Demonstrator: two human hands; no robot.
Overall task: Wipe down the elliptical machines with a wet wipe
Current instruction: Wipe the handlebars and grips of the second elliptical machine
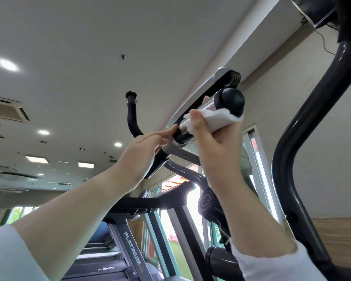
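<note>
I look up from below at the elliptical's console [193,102] and its short handlebar grip [230,102], black-capped with a chrome sensor section. My right hand [217,142] holds a white wet wipe [213,118] wrapped round the chrome part of that grip, thumb on top of the wipe. My left hand [144,151] reaches up beside it with fingers straight, the fingertips touching the black collar at the grip's base. The other curved black handlebar [131,114] rises behind the left hand.
A thick dark moving arm of the machine [304,128] curves up on the right, close to my right forearm. A treadmill marked PLATINUM [133,248] stands below and behind. Windows [257,159] lie beyond, with the ceiling and its lights [7,64] overhead.
</note>
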